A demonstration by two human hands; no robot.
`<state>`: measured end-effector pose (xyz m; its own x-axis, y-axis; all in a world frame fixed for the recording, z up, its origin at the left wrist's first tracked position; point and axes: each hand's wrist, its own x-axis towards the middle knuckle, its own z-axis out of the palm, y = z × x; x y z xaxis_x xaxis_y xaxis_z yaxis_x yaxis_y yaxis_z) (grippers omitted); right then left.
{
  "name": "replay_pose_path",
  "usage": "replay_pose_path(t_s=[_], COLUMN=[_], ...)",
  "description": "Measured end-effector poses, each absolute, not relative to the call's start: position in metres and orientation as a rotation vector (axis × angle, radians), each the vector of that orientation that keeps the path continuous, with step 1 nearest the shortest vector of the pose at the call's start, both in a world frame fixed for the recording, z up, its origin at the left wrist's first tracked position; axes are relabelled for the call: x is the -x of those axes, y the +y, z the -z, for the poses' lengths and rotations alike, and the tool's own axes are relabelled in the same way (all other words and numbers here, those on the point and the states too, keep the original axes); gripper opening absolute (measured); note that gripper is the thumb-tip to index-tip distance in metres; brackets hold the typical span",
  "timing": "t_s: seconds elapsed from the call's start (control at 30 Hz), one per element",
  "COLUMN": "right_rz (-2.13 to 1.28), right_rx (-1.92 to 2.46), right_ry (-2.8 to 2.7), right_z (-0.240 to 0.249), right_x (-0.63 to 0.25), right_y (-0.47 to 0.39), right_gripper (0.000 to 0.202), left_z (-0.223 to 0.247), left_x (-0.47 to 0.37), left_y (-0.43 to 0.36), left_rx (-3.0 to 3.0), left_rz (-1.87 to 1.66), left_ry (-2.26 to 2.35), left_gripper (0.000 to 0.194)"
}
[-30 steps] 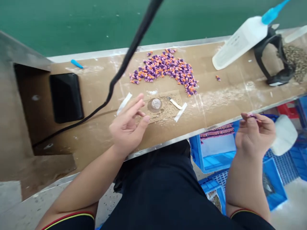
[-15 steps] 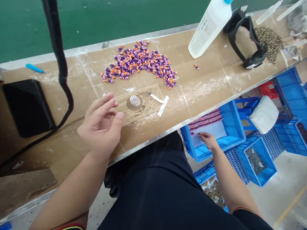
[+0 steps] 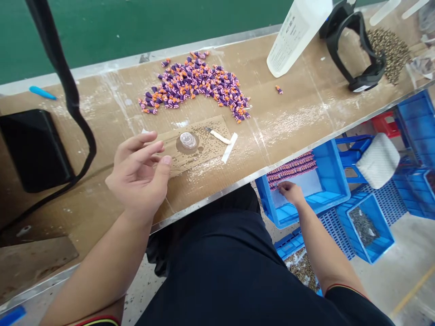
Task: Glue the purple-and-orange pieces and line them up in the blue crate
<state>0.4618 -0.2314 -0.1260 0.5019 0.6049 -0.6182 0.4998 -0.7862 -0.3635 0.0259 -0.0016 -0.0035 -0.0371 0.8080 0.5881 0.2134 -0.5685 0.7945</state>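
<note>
Right hand (image 3: 291,192) at the rows of pieces (image 3: 294,168)
Fingertips (image 3: 284,185) nearly meeting, hold unclear; rows run left-to-right just beyond. Left hand (image 3: 137,181) half open, empty. Bottle (image 3: 295,38), well beyond: print unreadable.

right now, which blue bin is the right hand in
The blue bin by the table, holding rows of pink and purple pieces. The right hand is in this one; no hand is in the other blue bins.
</note>
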Motion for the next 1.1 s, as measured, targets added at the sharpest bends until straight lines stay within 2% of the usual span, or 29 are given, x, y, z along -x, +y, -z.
replay_pose_path(t_s=[0.53, 0.77, 1.1], right_rz=[-1.088, -1.065, -1.031], right_rx=[2.719, 2.761, 2.86], right_ry=[-1.148, -1.217, -1.257], right_z=[0.1243, 0.1263, 0.1286], right_x=[-0.4542, -0.4533, -0.452], right_y=[-0.2229, -0.2224, -0.2206], right_gripper=[0.02, 0.02, 0.018], left_z=[-0.0007, -0.0017, -0.0003], left_x=[-0.0279, -0.0292, -0.0262], left_y=[-0.0012, -0.0018, -0.0027], left_rx=[-1.759, -1.727, -1.804], left_rz=[-1.592, -1.555, -1.57], left_ry=[1.139, 1.227, 1.097], left_gripper=[0.026, 0.031, 0.03])
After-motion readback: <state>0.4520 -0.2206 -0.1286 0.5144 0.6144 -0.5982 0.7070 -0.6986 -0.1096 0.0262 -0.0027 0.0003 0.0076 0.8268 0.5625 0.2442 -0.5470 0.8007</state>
